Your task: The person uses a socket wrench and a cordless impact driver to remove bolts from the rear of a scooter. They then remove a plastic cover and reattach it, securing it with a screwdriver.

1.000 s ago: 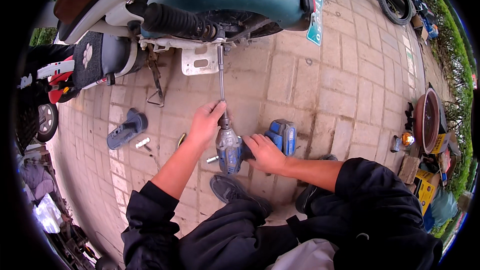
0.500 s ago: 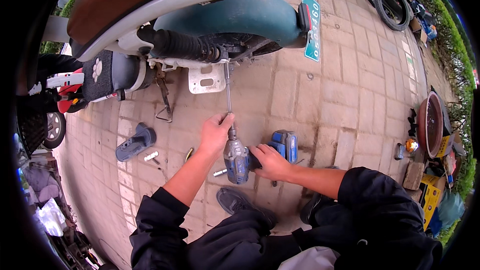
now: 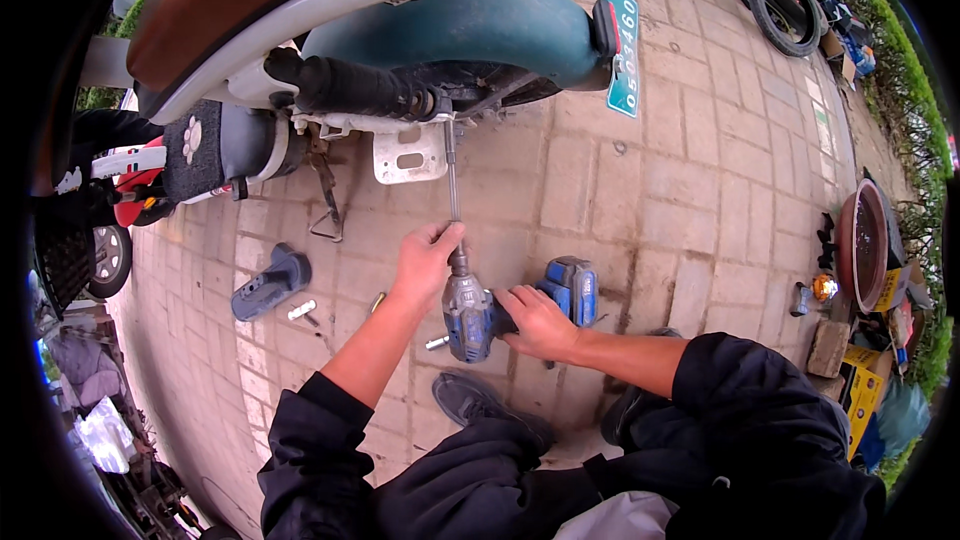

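Brick paving (image 3: 600,180) outdoors, a scooter with a teal rear fender (image 3: 470,35) standing over it. Left hand (image 3: 425,265) pinches a long metal shaft (image 3: 454,185) near the chuck; right hand (image 3: 540,323) wrapped around the handle of the blue-grey impact driver (image 3: 467,320), trigger finger hidden. Driver held low, between the person's feet and the scooter; shaft tip apparently at the shock absorber's (image 3: 350,87) lower mount, beside a pale slotted bracket (image 3: 410,172). Progress, as judged: tool lined up, fastening work underway; shock and bracket both attached. Cannot tell whether the fastener is turning, loose or tight. Silver socket (image 3: 437,343) lies beside the driver.
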The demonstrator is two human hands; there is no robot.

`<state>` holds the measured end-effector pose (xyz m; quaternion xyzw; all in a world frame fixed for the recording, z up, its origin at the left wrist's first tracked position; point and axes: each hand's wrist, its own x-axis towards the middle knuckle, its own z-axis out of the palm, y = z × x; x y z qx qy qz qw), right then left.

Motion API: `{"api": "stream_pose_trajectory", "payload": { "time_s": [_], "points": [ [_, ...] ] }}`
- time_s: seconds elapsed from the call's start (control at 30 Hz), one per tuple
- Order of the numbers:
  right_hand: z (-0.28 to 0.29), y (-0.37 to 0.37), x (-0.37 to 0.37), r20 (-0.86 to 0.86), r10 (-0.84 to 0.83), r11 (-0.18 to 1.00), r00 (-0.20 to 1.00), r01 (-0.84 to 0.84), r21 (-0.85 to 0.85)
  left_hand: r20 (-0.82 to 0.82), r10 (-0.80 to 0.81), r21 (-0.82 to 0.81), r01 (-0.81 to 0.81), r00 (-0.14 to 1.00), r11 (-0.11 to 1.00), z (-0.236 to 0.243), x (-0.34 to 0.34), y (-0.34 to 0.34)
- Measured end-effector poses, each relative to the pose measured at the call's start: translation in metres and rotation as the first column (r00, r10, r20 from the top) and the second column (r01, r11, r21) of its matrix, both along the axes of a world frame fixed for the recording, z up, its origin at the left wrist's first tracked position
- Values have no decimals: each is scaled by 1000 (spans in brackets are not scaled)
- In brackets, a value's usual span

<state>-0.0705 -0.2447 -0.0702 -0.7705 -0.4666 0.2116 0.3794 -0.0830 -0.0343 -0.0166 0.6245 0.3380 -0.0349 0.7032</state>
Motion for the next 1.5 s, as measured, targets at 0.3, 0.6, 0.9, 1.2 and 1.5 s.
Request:
{"api": "stream_pose_trajectory", "payload": {
  "time_s": [0.3,0.6,0.9,1.2,1.5],
  "points": [
    [16,-46,-16,-35,236,949,971,-238,-206,-81,-31,-202,14,996,979,8,-34,-24],
    [32,-50,4,-299,371,923,879,-385,13,-524,-288,167,428,802,888,8,-100,25],
    [-1,-23,9,-784,253,967,567,-161,195,-92,-688,573,603,720,555,35,-109,-16],
    [24,-26,17,-995,-51,990,91,-128,-63,-258,-421,583,488,870,650,-12,-136,-11],
    [-40,-25,68,-898,-431,892,88,190,-410,-549,-200,521,520,811,677,-102,-215,36]
  ]
}}
